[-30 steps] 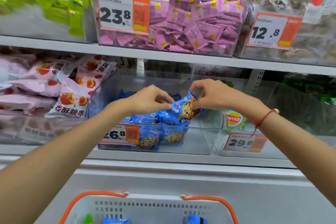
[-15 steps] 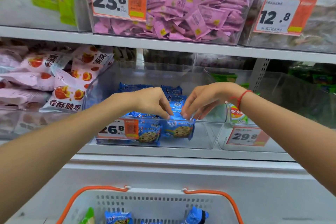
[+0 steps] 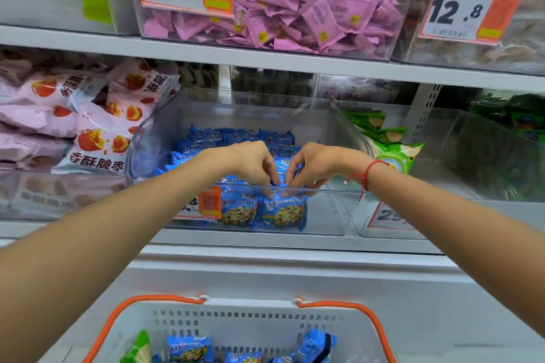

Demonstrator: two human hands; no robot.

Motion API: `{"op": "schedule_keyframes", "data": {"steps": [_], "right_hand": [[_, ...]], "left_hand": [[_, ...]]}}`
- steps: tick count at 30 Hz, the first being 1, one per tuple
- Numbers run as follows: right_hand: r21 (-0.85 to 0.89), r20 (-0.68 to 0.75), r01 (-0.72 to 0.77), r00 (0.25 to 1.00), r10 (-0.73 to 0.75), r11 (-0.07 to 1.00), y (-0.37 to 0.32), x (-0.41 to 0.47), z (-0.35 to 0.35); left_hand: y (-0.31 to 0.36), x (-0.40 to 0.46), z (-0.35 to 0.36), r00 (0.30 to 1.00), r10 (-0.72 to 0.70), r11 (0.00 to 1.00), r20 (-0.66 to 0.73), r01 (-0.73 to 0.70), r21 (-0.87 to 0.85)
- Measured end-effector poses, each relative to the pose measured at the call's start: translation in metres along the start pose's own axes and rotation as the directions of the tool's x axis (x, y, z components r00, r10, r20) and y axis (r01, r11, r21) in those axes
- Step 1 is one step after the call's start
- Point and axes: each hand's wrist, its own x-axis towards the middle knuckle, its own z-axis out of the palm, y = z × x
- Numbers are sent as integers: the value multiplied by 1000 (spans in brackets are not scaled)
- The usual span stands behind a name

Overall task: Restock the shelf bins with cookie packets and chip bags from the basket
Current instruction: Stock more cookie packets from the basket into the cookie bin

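Both hands reach into the clear bin [image 3: 348, 127] in the middle of the lower shelf. The left hand [image 3: 250, 163] and the right hand [image 3: 317, 163] meet over its front edge, fingers bent downward, and together they pinch the top of a blue cookie packet [image 3: 281, 211] standing upright against the front wall. A second packet [image 3: 239, 209] stands just beside it, half behind an orange price tag [image 3: 208, 203]. More blue packets [image 3: 236, 135] lie in rows behind the hands, filling the left part of the bin; the right part shows only its clear floor. A red string bracelet [image 3: 367, 171] circles the right wrist.

Left of this bin sit pink-and-white snack bags [image 3: 97, 141]; to the right, another clear bin holds a green chip bag [image 3: 395, 150]. The shelf above carries a bin of pink wrapped sweets [image 3: 309, 9].

Below, close to the person, a white basket [image 3: 250, 321] with orange handles holds several blue cookie packets [image 3: 188, 349] and a green bag [image 3: 138, 348], well apart from the shelf.
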Motion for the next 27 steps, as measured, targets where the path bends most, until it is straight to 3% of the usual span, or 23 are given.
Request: {"op": "schedule_keyframes", "data": {"steps": [11,15,17,19,22,24,27], "right_hand": [[22,37,17,999,-17,1000,-1,-1,2],[-67,-2,66,998,-66,996,-2,-13,3],[-121,-139,116,981,-132,986,-1,-23,4],[-149,-342,179,913,-220,973,0,-36,5],[-74,-490,328,811,-321,942,1,-59,17],[-23,-499,379,798,-339,925,-1,-72,29],[-2,-335,331,889,-313,943,-4,-80,51]], "left_hand": [[-6,-2,-4,997,-61,997,40,62,-41],[-5,-9,-4,997,-43,999,58,45,-23],[-8,-16,-2,999,-16,999,-30,15,-44],[-10,-30,4,972,-2,996,-237,-18,-85],[-4,-60,22,828,-5,982,-561,-102,-158],[1,-80,36,744,-36,962,-667,-154,-224],[-2,-104,64,736,-112,917,-668,-184,-355]]}}
